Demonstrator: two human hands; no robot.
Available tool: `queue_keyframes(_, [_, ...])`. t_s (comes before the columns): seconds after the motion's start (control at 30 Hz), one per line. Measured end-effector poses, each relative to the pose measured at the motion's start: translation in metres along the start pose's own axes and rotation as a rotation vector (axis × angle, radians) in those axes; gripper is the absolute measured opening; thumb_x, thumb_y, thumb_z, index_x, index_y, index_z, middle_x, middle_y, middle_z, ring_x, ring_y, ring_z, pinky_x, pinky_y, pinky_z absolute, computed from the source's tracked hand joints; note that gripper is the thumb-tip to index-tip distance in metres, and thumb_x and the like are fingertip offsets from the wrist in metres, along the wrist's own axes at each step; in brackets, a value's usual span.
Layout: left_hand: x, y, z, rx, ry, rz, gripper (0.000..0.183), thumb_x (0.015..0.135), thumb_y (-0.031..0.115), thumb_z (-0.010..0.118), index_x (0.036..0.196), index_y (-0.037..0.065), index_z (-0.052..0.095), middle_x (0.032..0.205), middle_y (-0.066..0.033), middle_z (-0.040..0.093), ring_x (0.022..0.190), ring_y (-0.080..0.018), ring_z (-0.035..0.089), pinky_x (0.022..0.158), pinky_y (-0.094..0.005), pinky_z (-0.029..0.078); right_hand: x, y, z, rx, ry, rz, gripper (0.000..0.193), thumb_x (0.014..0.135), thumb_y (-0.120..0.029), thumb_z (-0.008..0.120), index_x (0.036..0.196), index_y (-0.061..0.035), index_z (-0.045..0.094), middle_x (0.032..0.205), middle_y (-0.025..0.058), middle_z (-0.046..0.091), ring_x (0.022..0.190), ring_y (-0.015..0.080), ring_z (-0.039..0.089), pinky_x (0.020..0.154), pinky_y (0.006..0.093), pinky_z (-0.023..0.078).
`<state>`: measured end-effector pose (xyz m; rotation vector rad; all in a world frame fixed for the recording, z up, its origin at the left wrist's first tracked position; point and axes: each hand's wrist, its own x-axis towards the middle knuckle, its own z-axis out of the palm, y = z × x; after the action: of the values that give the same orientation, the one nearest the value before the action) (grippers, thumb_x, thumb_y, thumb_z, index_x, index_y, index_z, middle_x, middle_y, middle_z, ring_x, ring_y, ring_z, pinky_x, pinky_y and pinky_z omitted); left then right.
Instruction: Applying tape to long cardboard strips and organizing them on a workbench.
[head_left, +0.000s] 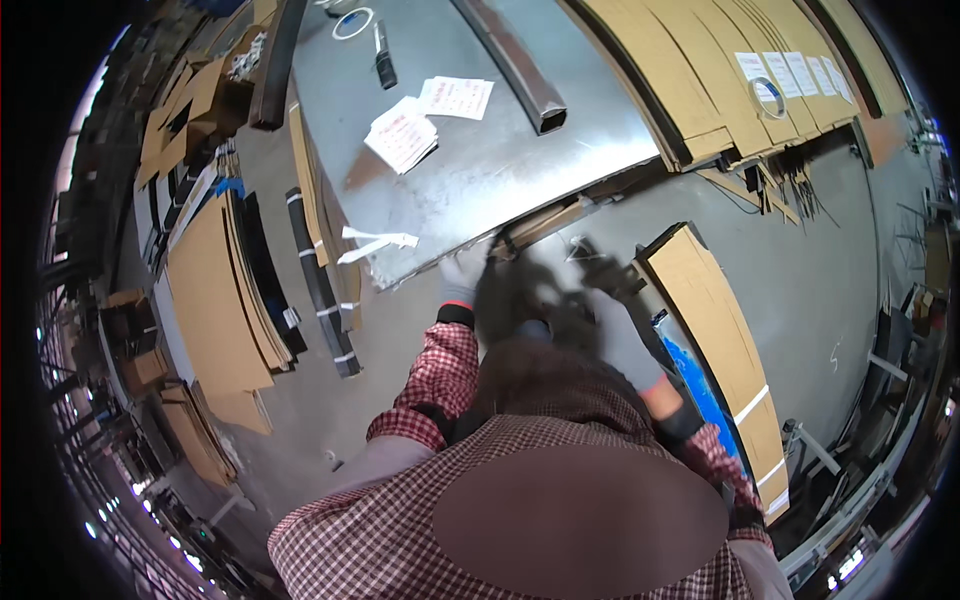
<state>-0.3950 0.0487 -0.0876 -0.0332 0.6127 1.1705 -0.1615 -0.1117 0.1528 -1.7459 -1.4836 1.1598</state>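
Observation:
My left hand (464, 276), in a pale glove with a red-edged dark cuff, is at the near edge of the metal-topped table (560, 170). Its fingers are blurred and partly lost against the table edge. My right hand (622, 338), in a grey glove, hangs lower beside the near end of a long cardboard-wrapped bundle (715, 330). A dark blurred shape lies just past its fingers, and I cannot make out whether it is held. White strips (375, 242) lie on the table corner nearest my left hand.
On the table are paper slips (402, 135), a black-handled tool (385, 68), a tape roll (352, 23) and a dark square tube (520, 75). Cardboard-wrapped packs (690, 70) stand at the far right. Flat cardboard stacks (215, 290) and strapped bars (322, 285) occupy the left floor.

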Motion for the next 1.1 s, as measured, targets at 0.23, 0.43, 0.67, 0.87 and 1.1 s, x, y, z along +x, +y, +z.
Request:
queue_keyframes(0.23, [-0.074,-0.019,0.098,0.832,-0.126,-0.3,0.03,0.101,0.02,0.051,0.127,0.007,0.052,0.116,-0.0084,0.06,0.104,-0.0192,0.06,0.093,-0.0339,0.049,0.131,0.044,0.095,0.295,-0.041,0.1,0.058,0.079,-0.032,0.079,0.123,-0.001,0.058,0.112,0.0162,0.066,0.103,0.0215,0.064,0.084,0.0331,0.052])
queue_keyframes(0.43, [-0.087,-0.028,0.029,0.596,0.061,-0.377,0.041,0.099,0.038,0.05,0.128,0.008,0.054,0.117,-0.0104,0.061,0.106,-0.0209,0.061,0.086,-0.0373,0.052,0.175,0.122,0.105,-0.6,-0.17,-0.005,0.024,0.083,-0.029,0.066,0.092,-0.0075,0.072,0.085,0.0155,0.072,0.079,0.0331,0.07,0.07,0.0409,0.055])
queue_keyframes(0.67, [-0.084,0.019,-0.072,1.101,0.134,-0.377,0.034,0.096,0.023,0.056,0.121,0.0,0.059,0.116,-0.016,0.066,0.103,-0.0287,0.065,0.094,-0.0372,0.051,0.231,0.192,0.1,-0.972,-0.027,-0.179,0.016,0.081,-0.022,0.063,0.086,-0.0119,0.075,0.09,0.0151,0.072,0.084,0.0333,0.07,0.074,0.0446,0.056])
queue_keyframes(0.87, [-0.113,0.026,0.027,1.704,-0.275,-0.028,0.03,0.1,0.011,0.047,0.124,-0.002,0.061,0.125,-0.0147,0.063,0.117,-0.0237,0.06,0.102,-0.0363,0.046,0.244,0.192,0.101,-0.617,-0.226,0.081,0.036,0.09,-0.03,0.058,0.119,-0.0098,0.068,0.124,0.0158,0.065,0.11,0.0333,0.065,0.094,0.0442,0.05])
queue_keyframes(1.1, [-0.135,0.001,0.009,1.993,-0.33,0.388,0.029,0.095,0.018,0.052,0.119,0.007,0.064,0.113,-0.0069,0.066,0.1,-0.0205,0.062,0.082,-0.037,0.052,0.214,0.162,0.069,-0.782,-0.196,-0.23,0.037,0.092,-0.017,0.055,0.127,-0.004,0.059,0.13,0.0165,0.061,0.115,0.0297,0.061,0.098,0.0378,0.049])
